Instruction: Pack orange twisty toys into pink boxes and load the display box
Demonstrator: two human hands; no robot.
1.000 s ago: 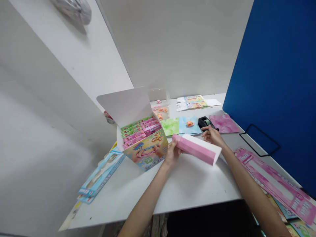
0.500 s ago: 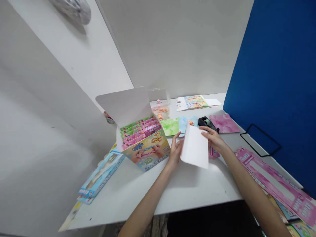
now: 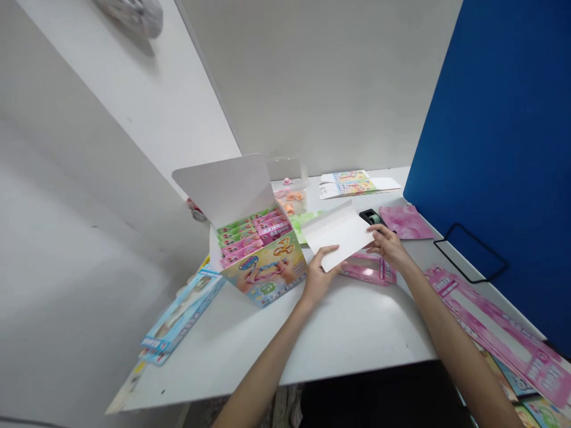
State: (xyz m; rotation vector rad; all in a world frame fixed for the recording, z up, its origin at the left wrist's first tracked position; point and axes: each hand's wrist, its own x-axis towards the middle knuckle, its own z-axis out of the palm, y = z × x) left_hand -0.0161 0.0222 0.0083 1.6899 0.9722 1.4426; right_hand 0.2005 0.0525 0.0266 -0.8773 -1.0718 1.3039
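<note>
My left hand (image 3: 319,276) grips the near left corner of a white card sheet (image 3: 341,238), thumb on top and fingers beneath. My right hand (image 3: 387,245) pinches the same card at its right end. A crease runs along the card's far side, where a narrow flap tilts up. Its underside is hidden from me. Below it on the table lies a flat pink window box (image 3: 368,273), partly covered by the card and my hands. Left of my left hand stands an open display box (image 3: 267,270) packed with green and pink packets (image 3: 250,238).
A black tape dispenser (image 3: 370,217) and a pink card (image 3: 405,222) lie beyond my right hand. A green card (image 3: 298,226), clear tray (image 3: 289,196) and flattened cartons (image 3: 357,183) are farther back. Blue window boxes (image 3: 182,315) lie left, pink ones (image 3: 495,333) right. A blue panel (image 3: 499,148) borders the right.
The card has gone from steeply upright to nearly flat and swung leftward. My left hand has shifted its grip onto the near corner. More of the pink window box beneath shows.
</note>
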